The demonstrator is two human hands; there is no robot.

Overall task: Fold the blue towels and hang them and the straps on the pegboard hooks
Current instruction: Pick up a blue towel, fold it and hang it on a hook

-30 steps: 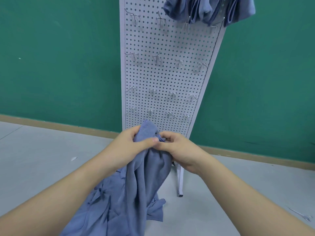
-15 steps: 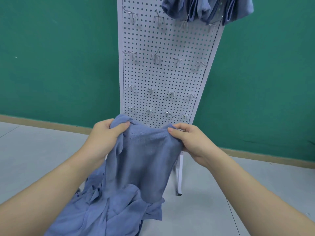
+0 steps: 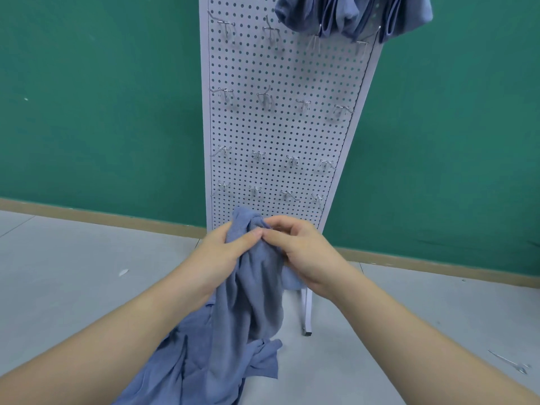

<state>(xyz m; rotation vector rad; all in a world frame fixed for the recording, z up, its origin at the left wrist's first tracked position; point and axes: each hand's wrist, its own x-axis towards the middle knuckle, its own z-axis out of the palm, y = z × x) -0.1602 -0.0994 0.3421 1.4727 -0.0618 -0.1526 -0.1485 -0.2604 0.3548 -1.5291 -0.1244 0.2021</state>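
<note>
my left hand (image 3: 222,252) and my right hand (image 3: 304,252) meet in front of me, low before the white pegboard (image 3: 280,127), and both grip the same blue towel (image 3: 251,290) at its top edge. the left hand's fingers are curled round the bunched cloth with the thumb pressed across the front of it; the right hand pinches the cloth just beside that thumb, so the fingertips of the two hands touch or nearly touch. a gathered corner of the towel sticks up above my hands, and the rest hangs down between my forearms in long folds. its lower end reaches a rumpled heap of more blue cloth (image 3: 187,366) lying on the grey floor (image 3: 73,273), near the foot of the pegboard stand; i cannot tell where the held towel stops and the heap begins. the pegboard carries rows of metal hooks (image 3: 264,97), most of them bare. at the top right of the board several folded blue towels (image 3: 350,13) hang side by side, partly cut off by the upper edge of the view. behind the board is a green wall (image 3: 102,112) with a tan skirting strip along the floor.
</note>
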